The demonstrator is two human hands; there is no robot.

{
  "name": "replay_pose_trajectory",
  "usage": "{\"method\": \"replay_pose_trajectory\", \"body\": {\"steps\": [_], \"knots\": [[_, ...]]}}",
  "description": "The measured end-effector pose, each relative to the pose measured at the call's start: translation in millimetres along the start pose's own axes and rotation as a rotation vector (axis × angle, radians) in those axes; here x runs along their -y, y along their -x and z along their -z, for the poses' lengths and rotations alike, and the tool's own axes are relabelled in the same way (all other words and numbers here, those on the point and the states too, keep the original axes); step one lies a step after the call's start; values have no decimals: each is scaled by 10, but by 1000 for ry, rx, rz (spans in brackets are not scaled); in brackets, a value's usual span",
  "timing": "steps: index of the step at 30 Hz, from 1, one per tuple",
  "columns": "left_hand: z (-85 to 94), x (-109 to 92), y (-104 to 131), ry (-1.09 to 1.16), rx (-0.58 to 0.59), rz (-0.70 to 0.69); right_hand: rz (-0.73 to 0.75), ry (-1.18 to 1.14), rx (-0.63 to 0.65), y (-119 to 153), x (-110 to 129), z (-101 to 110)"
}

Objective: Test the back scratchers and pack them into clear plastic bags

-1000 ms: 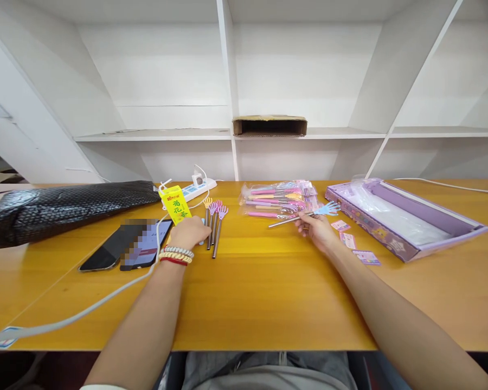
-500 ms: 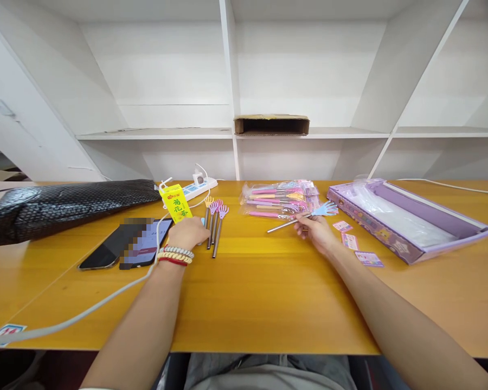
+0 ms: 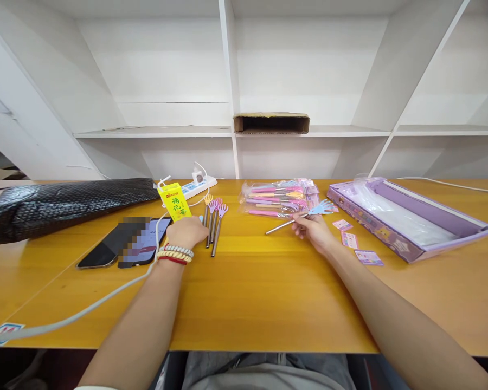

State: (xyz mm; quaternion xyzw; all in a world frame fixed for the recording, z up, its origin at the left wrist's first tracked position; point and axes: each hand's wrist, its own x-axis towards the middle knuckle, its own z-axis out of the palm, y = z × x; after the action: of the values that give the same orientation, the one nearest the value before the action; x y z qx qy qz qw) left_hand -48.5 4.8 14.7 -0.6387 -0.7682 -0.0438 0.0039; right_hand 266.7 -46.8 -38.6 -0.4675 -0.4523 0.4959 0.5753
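My right hand (image 3: 315,232) grips a back scratcher (image 3: 280,227) by its metal rod, its light blue claw-shaped head pointing right and away. My left hand (image 3: 187,232) rests low beside a yellow drink carton (image 3: 174,201), with fingers curled under and mostly hidden. A bit of light blue shows past its far side; what it holds I cannot make out. Just right of it lie several back scratchers (image 3: 218,230) side by side, with pink, purple and yellow heads. Behind my right hand is a pile of back scratchers in clear wrappers (image 3: 276,197).
A purple display box (image 3: 398,238) with clear plastic inside stands at right, small printed cards (image 3: 349,240) beside it. On the left are two phones (image 3: 101,248), a white cable (image 3: 106,299), a black wrapped package (image 3: 73,206) and a power strip (image 3: 197,187). Shelves (image 3: 309,76) rise behind.
The view has shifted very slightly. Both hands stay nearly in place, and the back scratcher in my right hand is still held at about the same angle.
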Motion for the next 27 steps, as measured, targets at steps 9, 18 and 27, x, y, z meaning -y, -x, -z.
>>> {"method": "replay_pose_trajectory", "body": {"steps": [9,18,27], "knots": [[-113,-385,303,34,-228,-537,1,-302,50,41,117,20],[-320,-524,395,112,-190,-714,-10,-395,-6,20,140,48],[-370,-496,354,245,-214,-851,-40,-388,-10,8,138,79]]}}
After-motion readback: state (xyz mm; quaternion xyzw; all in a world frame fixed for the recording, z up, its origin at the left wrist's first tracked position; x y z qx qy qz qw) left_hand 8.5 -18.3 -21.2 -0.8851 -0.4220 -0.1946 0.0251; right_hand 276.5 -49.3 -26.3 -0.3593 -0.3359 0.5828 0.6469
